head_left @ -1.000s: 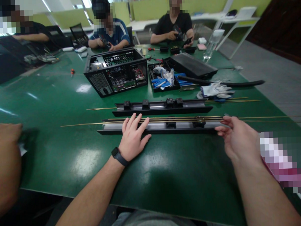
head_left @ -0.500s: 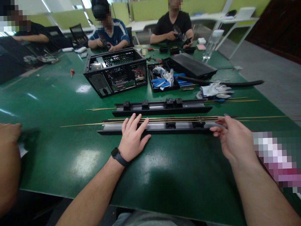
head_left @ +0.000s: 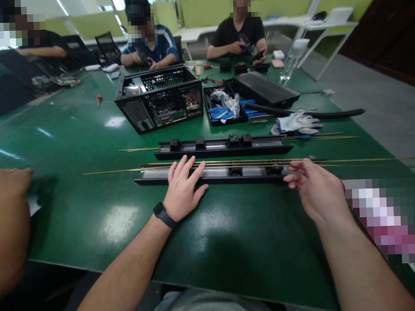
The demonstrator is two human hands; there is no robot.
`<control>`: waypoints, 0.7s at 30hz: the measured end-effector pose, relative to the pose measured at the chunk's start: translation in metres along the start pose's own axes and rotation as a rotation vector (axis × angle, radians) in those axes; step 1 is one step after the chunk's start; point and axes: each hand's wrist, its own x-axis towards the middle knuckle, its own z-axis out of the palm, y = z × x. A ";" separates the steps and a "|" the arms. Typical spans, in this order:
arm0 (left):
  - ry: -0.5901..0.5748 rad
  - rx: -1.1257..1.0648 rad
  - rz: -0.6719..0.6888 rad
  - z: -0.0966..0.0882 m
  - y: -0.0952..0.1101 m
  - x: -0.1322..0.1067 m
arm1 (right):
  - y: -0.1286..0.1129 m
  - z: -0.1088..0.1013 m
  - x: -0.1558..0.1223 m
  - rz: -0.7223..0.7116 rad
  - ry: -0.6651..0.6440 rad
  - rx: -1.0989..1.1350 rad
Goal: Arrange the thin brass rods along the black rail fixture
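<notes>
My left hand (head_left: 183, 190) lies flat with fingers spread on the near black rail (head_left: 225, 174), its fingertips over the thin brass rods (head_left: 126, 170) that run along the rail's top. A dark watch sits on that wrist. My right hand (head_left: 314, 188) hovers at the rail's right end, fingers loosely curled and apart, tips touching the rods there and holding nothing. A second black rail (head_left: 224, 146) with several black blocks on it lies parallel just behind, with more brass rods (head_left: 316, 137) beside it.
Beyond the rails stand an open black computer case (head_left: 159, 98), a black tray (head_left: 226, 107) with blue and white gloves, a flat black panel (head_left: 268, 90), white gloves (head_left: 296, 124) and a black hose (head_left: 315, 114). Other people sit across the green table (head_left: 230, 236); another person's arm (head_left: 8, 217) rests at left.
My right hand has slid a little to the left along the rail's right end. My left hand has stayed put.
</notes>
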 end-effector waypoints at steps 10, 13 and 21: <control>-0.006 -0.005 -0.013 -0.001 0.001 0.001 | -0.007 0.000 0.004 0.006 0.150 0.011; 0.001 -0.002 -0.004 -0.001 0.000 0.000 | -0.001 0.001 0.002 0.000 0.053 -0.004; -0.012 -0.006 -0.013 -0.002 0.001 0.001 | -0.003 -0.003 0.007 -0.043 0.139 -0.003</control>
